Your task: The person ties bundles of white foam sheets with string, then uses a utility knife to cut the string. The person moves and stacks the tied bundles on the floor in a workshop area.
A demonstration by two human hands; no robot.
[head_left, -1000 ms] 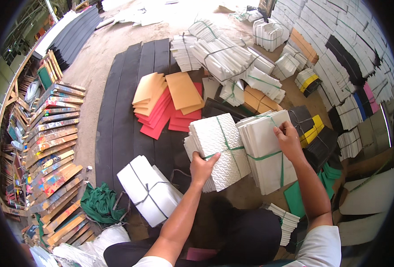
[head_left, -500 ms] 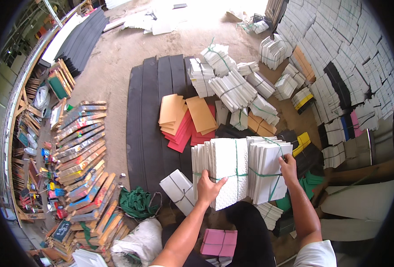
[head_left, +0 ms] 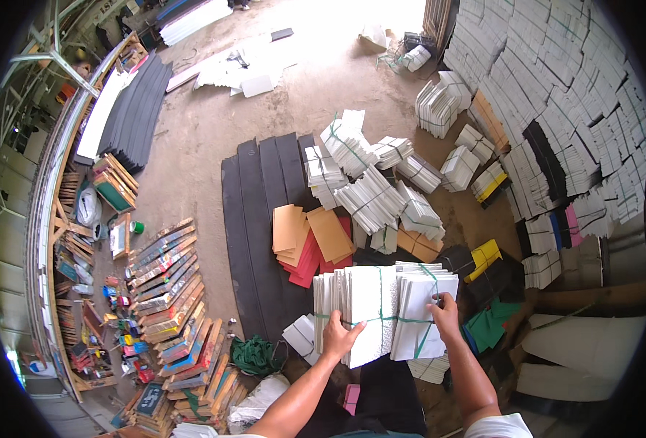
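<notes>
Two bundles of white sheets stand side by side in front of me, bound with green strapping. My left hand is closed round the left edge of the left bundle, its thumb across the rough front face. At the right bundle, my right hand is closed with the fingertips at the strap near the right edge. The fingers behind the left bundle are partly hidden. Orange sheets and red sheets lie just beyond, on long black sheets.
Tied white bundles lie heaped ahead. A tall wall of stacked sheets rises on the right, near green pieces. Painted wooden pieces are piled at left. A green bundle of cloth or netting and a pink block are near my legs.
My view has tilted upward, so more of the far floor shows. My right hand's fingers have shifted onto the strap near the right bundle's edge. My left hand keeps its hold.
</notes>
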